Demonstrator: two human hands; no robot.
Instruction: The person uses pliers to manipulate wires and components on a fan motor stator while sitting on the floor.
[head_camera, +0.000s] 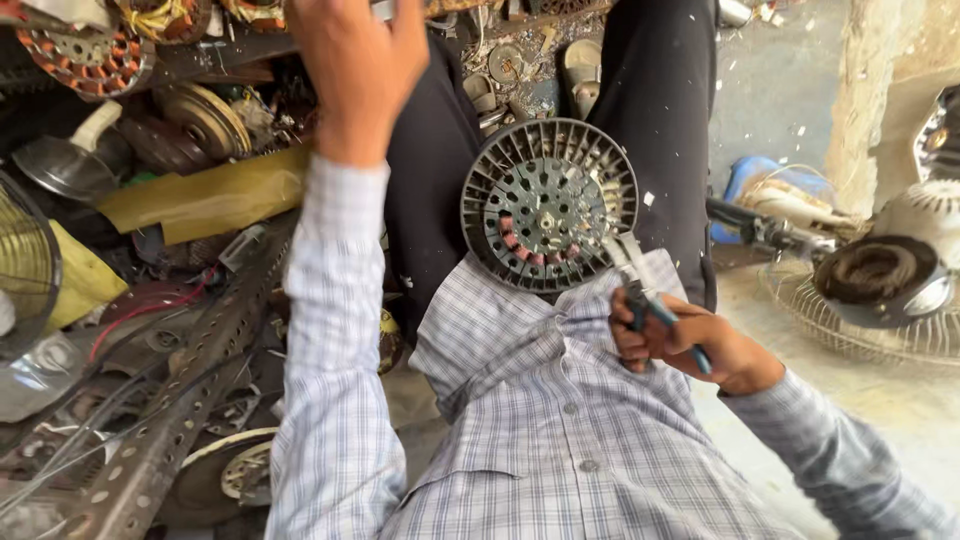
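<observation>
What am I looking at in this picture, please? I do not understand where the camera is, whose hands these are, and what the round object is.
There is no machine here, only a person working with bare hands. The single picture comes from a camera worn on the person's head, looking down over a checked shirt and dark trousers.

The right hand holds blue-handled metal pliers in its grip. The pliers' tip touches a round grey slotted motor housing, which rests on the person's lap; copper-coloured windings show through its holes.

The left hand reaches forward and up toward a heap of scrap parts. What it touches is cut off by the picture's edge.

On the left lie a long perforated metal strip and a yellow flat sheet. On the right stands a wire fan guard.
</observation>
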